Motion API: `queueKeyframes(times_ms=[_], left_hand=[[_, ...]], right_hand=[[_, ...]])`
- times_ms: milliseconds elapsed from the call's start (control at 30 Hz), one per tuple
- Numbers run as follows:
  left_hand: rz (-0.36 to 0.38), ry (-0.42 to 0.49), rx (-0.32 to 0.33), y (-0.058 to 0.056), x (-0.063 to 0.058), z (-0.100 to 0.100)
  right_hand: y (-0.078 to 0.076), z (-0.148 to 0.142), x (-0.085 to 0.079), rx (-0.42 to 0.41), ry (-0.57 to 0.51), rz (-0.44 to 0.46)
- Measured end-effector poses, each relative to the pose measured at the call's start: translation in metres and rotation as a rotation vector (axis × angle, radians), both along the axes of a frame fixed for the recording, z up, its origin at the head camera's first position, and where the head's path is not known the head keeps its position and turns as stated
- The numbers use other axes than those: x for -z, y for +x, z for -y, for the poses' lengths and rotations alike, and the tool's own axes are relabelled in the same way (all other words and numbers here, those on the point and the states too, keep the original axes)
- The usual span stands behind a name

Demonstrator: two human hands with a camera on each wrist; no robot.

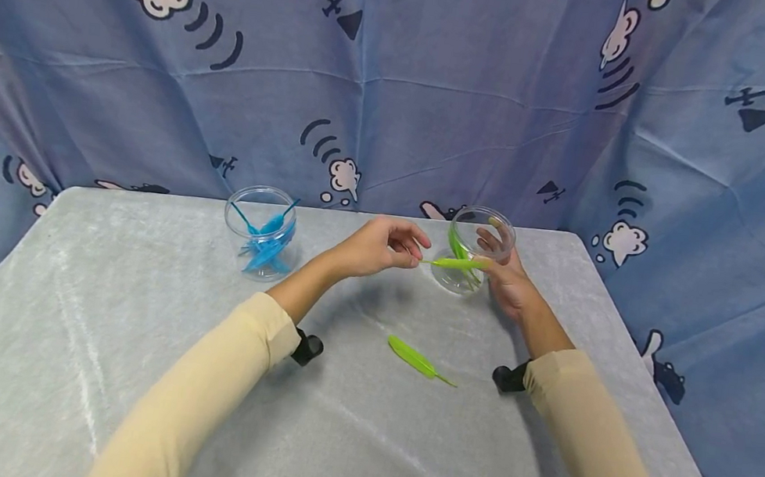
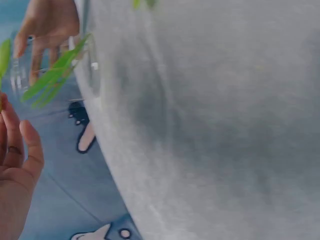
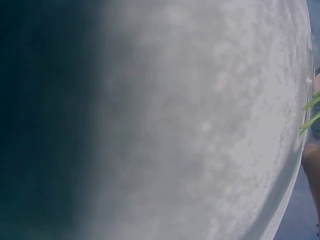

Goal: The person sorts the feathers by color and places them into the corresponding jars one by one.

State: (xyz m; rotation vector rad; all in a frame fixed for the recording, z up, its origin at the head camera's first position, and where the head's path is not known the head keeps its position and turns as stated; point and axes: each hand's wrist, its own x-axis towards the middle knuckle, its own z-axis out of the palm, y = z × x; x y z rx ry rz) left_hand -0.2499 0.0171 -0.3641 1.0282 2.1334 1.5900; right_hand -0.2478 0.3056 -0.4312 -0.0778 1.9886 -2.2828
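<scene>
In the head view my left hand (image 1: 381, 248) pinches the thin quill of a green feather (image 1: 457, 264) between thumb and fingertips. The feather lies level across the front of a clear round jar (image 1: 450, 279), its far tip at my right thumb. My right hand (image 1: 508, 283) holds that jar from its right side, thumb in front and fingers behind. More green feathers (image 2: 56, 75) lean inside the jar in the left wrist view. At the right wrist view's edge, only green feather ends (image 3: 311, 103) and part of a hand (image 3: 312, 165) show.
Another green feather (image 1: 415, 356) lies on the pale cloth-covered table (image 1: 345, 439) between my forearms. To the left stands a second clear jar (image 1: 236, 231) with several blue feathers (image 1: 270, 245). A patterned blue curtain (image 1: 400, 83) hangs behind the table's back edge.
</scene>
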Motion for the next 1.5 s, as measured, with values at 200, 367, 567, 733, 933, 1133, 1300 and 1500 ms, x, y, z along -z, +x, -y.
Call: queueKeyframes(times_ms=[200, 367, 567, 733, 933, 1133, 1300, 1500], left_hand=[[-0.014, 0.067, -0.1, -0.006, -0.015, -0.008], [-0.024, 0.111, -0.196, -0.01, -0.024, -0.017], [-0.044, 0.112, -0.275, -0.014, -0.031, -0.029], [-0.048, 0.096, -0.341, -0.016, -0.033, -0.038], [-0.068, 0.046, -0.407, -0.014, -0.032, -0.05], [-0.078, 0.031, -0.414, -0.011, -0.029, -0.061], [-0.075, 0.046, -0.426, -0.008, -0.027, -0.07], [-0.066, 0.066, -0.404, -0.006, -0.02, -0.077]], right_hand=[[0.001, -0.001, 0.0, 0.004, 0.04, 0.017], [0.0, -0.001, 0.001, 0.006, 0.036, 0.016], [0.0, 0.0, 0.001, 0.001, 0.021, 0.009], [0.0, 0.001, 0.001, -0.001, 0.03, 0.011], [0.0, 0.0, 0.0, -0.014, 0.04, 0.019], [0.0, 0.0, 0.0, -0.028, 0.023, 0.006], [0.0, 0.0, 0.0, -0.019, 0.031, 0.005], [0.0, 0.001, 0.001, -0.016, 0.028, -0.008]])
